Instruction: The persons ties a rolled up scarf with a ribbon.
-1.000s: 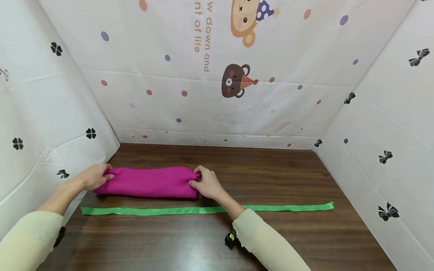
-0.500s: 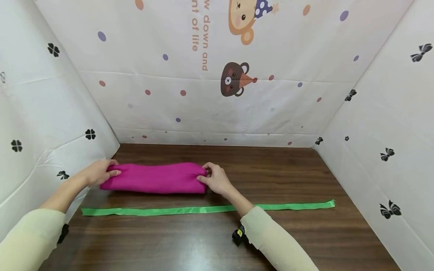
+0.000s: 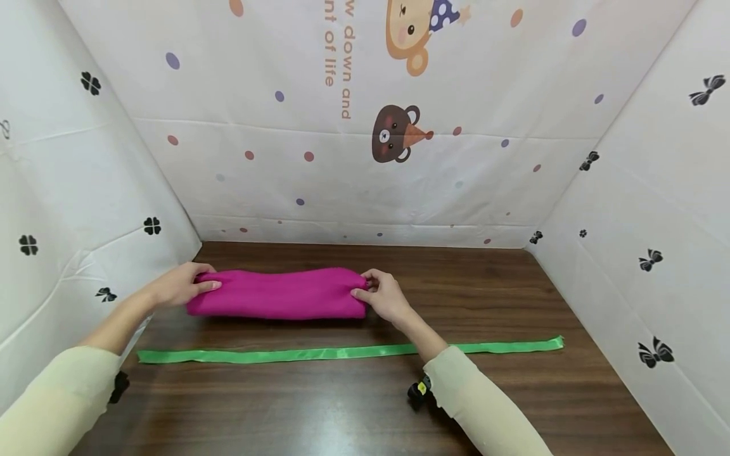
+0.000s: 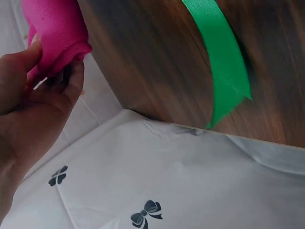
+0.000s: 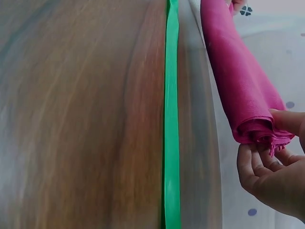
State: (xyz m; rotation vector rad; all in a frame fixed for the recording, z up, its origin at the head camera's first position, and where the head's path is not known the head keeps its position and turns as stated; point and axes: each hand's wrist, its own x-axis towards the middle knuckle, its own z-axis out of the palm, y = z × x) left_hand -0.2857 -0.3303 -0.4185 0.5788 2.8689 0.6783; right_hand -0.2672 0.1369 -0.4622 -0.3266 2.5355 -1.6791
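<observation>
A magenta rolled cloth [image 3: 279, 293] lies lengthwise across the far left of the table, held at both ends. My left hand [image 3: 181, 285] grips its left end, thumb on the near side; the left wrist view shows the cloth [image 4: 57, 33] between thumb and fingers. My right hand [image 3: 388, 297] pinches the right end. In the right wrist view the spiral layers and frayed edge of the rolled cloth [image 5: 259, 126] show by the fingers. A long green ribbon [image 3: 274, 356] lies flat on the table in front of the roll, passing beneath my right forearm.
The brown wood-grain table [image 3: 319, 411] is bounded by a patterned white cloth at the back [image 3: 342, 183], left [image 3: 85, 190] and right [image 3: 616, 297]. A small black device [image 3: 419, 391] sits at my right cuff.
Both hands have moved the rolled cloth to the right and slightly farther back, keeping hold of its ends. The green ribbon stays in place.
</observation>
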